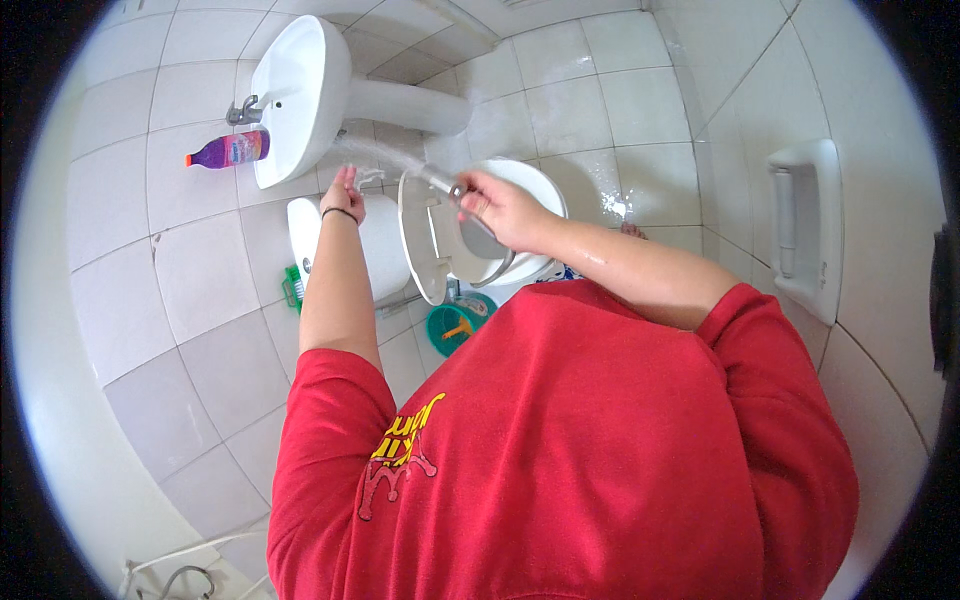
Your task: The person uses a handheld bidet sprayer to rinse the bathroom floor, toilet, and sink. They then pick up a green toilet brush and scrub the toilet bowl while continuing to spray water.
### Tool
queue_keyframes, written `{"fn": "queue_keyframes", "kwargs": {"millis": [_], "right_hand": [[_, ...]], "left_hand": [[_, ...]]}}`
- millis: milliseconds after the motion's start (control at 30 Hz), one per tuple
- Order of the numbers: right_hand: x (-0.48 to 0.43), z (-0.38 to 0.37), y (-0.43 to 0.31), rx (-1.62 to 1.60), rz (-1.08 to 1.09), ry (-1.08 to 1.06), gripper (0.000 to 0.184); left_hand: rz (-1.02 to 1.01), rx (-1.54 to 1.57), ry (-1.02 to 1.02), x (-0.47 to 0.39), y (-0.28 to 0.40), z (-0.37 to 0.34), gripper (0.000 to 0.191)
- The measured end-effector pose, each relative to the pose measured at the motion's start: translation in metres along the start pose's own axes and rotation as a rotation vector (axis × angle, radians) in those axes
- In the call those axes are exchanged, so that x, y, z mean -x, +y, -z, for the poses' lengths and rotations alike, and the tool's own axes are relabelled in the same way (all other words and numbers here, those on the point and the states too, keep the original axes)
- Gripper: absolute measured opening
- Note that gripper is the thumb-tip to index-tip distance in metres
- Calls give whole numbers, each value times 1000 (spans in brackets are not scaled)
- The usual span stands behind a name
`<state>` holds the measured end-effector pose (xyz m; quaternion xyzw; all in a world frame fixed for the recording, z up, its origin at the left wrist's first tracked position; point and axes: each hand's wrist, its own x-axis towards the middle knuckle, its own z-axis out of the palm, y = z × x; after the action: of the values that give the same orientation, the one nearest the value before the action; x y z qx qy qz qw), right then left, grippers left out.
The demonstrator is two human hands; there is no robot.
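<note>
My right hand (510, 211) grips a metal bidet sprayer (450, 184), and its flexible hose (504, 264) curves below the wrist. A stream of water shoots from the nozzle towards the upper left, beneath the sink. Over the toilet tank (382, 244) is my left hand (343, 196), a dark band at its wrist. Its fingers look bent; whether they hold anything is unclear. Splashing water shows just beside the fingertips. Between my hands stands the raised toilet lid (421, 240), hinged to the white toilet bowl (553, 199), which my right hand and forearm partly cover.
A white pedestal sink (330, 90) with a metal faucet (244, 111) is at upper left. On its rim lies a purple bottle (232, 148). A green brush (292, 289) sits beside the tank, and a teal bucket (439, 341) below the lid. The tiled floor (570, 112) looks wet.
</note>
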<state>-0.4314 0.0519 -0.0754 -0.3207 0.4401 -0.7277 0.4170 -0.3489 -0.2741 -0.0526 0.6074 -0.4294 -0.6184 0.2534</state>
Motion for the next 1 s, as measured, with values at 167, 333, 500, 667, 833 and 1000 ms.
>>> {"fn": "queue_keyframes", "kwargs": {"millis": [167,333,500,667,833,1000], "right_hand": [[0,-3,-2,26,-106,-249,33],[-6,-14,-3,-21,5,-133,26],[-6,-18,-2,-65,6,-164,26],[-5,-8,-4,3,17,-58,30],[-4,-9,-10,22,6,-225,29],[-3,-17,-18,32,30,-151,29]], "left_hand": [[59,-197,190,10,-11,63,18],[123,-265,332,25,-28,67,41],[70,-142,170,24,-33,53,37],[-69,-174,89,8,-21,37,20],[-213,167,-36,5,10,0,22],[-259,436,-24,17,40,-13,29]]}}
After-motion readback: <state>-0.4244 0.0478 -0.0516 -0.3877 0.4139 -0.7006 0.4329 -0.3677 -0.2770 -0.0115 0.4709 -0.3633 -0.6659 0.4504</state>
